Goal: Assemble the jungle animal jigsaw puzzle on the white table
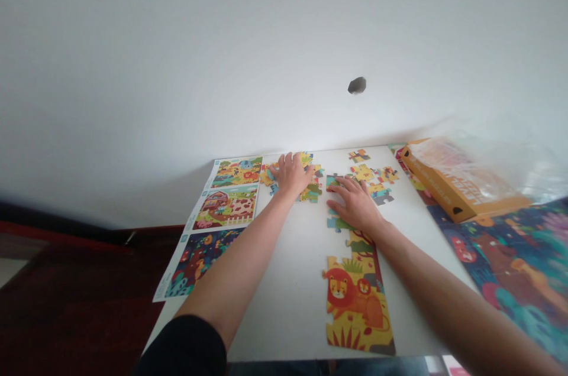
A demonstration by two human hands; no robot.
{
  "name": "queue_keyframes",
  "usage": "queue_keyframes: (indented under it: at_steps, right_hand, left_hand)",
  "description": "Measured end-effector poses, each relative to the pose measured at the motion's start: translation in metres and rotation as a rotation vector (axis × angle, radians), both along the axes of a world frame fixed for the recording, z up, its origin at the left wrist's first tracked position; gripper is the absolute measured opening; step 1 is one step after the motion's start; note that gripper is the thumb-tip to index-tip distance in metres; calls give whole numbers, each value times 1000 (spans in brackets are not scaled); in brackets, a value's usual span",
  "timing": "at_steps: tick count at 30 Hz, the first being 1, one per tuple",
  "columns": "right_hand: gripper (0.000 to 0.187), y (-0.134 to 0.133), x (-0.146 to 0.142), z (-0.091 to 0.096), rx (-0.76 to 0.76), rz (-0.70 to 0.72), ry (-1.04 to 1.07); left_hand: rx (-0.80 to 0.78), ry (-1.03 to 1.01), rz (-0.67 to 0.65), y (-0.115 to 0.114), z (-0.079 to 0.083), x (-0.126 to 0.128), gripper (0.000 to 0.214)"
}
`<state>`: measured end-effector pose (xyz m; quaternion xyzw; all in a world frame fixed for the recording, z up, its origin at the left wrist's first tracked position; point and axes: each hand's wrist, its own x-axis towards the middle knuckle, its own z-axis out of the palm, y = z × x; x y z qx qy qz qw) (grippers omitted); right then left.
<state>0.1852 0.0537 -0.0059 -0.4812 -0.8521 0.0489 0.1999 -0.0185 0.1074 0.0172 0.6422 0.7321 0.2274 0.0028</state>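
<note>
My left hand (291, 176) lies palm down with its fingers spread over a cluster of loose jigsaw pieces (312, 193) near the wall. Some of those pieces are hidden under it. My right hand (356, 203) rests, fingers stretched, on the upper end of a partly joined jigsaw strip (361, 246). The strip's lower end shows an orange lion and a cub (350, 293) on yellow ground. More loose jigsaw pieces (380, 191) lie just beyond and right of my right hand. A single piece (359, 155) sits apart near the wall.
A printed picture sheet (231, 207) runs along the white table's (284, 305) left edge. On the right, an orange puzzle box (461, 187) with clear plastic wrap (501, 169) stands on a dark, colourful finished puzzle (506, 263). The wall (284, 68) borders the far edge.
</note>
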Motion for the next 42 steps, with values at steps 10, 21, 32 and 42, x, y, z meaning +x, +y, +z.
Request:
queue_keyframes:
  at_steps: [10, 21, 32, 42]
  right_hand:
    - [35, 1, 2, 1, 4, 20, 31]
    - [36, 3, 2, -2, 16, 10, 17]
    - [37, 4, 5, -4, 7, 8, 15]
    - [39, 2, 7, -1, 10, 6, -15]
  left_hand:
    - [-64, -329, 28, 52, 21, -9, 38]
    - [-105, -1187, -111, -95, 21, -27, 30]
    - [157, -309, -116, -259, -23, -15, 28]
    - [-88, -68, -431, -278, -3, -29, 45]
